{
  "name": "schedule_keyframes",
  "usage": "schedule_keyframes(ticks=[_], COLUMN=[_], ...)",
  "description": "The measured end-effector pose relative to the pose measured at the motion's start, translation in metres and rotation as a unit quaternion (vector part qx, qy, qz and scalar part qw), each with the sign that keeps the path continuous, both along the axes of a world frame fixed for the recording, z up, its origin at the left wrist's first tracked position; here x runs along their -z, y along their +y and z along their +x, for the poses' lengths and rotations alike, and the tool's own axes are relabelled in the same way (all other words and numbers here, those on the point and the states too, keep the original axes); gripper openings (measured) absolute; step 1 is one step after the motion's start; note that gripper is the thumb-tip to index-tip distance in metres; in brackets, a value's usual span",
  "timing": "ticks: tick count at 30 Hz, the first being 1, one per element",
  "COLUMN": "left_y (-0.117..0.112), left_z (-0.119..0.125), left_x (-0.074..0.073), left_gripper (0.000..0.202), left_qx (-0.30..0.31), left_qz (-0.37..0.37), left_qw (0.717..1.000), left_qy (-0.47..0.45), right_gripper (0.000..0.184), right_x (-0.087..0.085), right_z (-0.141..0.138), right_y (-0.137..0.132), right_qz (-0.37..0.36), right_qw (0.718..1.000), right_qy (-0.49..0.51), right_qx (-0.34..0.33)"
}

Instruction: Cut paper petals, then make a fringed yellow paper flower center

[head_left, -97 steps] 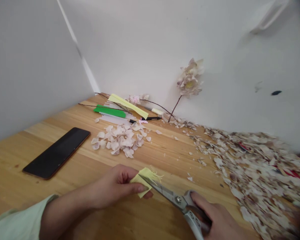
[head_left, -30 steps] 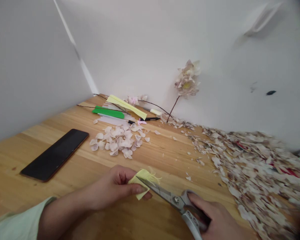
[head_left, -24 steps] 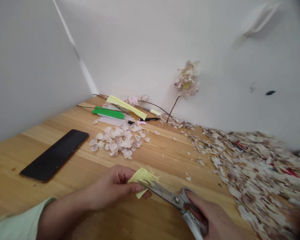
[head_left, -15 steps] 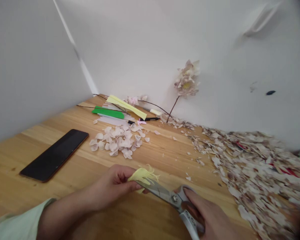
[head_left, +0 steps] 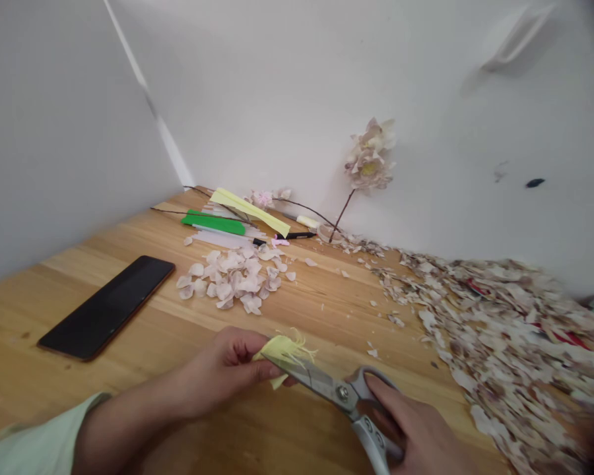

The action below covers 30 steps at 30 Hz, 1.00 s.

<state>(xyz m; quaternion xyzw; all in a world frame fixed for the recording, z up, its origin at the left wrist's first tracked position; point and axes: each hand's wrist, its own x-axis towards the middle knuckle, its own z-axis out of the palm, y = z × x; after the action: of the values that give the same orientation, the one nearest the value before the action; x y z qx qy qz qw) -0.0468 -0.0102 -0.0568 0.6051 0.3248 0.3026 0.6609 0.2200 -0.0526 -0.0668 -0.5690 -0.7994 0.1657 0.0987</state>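
My left hand [head_left: 240, 366] pinches a yellow paper strip [head_left: 280, 345] between thumb and fingers. Thin fringed strands curl out from the paper's right side, and a small flap of it hangs below the fingers. My right hand [head_left: 416, 422] grips grey-handled scissors [head_left: 343, 394], fingers through the loops. Their blades point left and lie against the yellow paper, the tip close to my left thumb. Part of the blades is covered by the fringe, and the right hand is cut off by the lower edge.
A phone [head_left: 107, 307] lies at left. Pale petals [head_left: 240, 280] are heaped beyond my hands. Behind them lie a green strip [head_left: 214, 222], a yellow paper piece [head_left: 250, 212] and a black pen [head_left: 297, 235]. A petal flower [head_left: 369, 161] leans on the wall; dried petals [head_left: 515, 330] cover the right side.
The scissors have shifted slightly left, their tip further over the yellow paper towards my left thumb. The paper's lower flap shows more. My left hand has hardly moved.
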Motion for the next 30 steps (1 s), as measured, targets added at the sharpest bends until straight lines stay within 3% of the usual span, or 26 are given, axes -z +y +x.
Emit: schedule_keyframes(ticks=[8, 26, 30], left_y=[-0.002, -0.002, -0.001], left_z=[-0.002, -0.001, 0.000], left_x=[0.000, -0.005, -0.006], left_gripper=[0.023, 0.024, 0.024], left_qx=[0.015, 0.038, 0.040], left_qz=[-0.017, -0.032, -0.030], left_qw=[1.000, 0.999, 0.999], left_qy=[0.006, -0.010, -0.007], right_gripper=[0.019, 0.022, 0.030], right_x=[-0.002, -0.004, -0.002], right_z=[0.003, 0.012, 0.012], right_y=[0.002, 0.004, 0.005], right_qz=[-0.027, -0.054, -0.039], right_qw=[1.000, 0.998, 0.999], right_qy=[0.006, -0.034, -0.017], right_qx=[0.002, -0.011, -0.014])
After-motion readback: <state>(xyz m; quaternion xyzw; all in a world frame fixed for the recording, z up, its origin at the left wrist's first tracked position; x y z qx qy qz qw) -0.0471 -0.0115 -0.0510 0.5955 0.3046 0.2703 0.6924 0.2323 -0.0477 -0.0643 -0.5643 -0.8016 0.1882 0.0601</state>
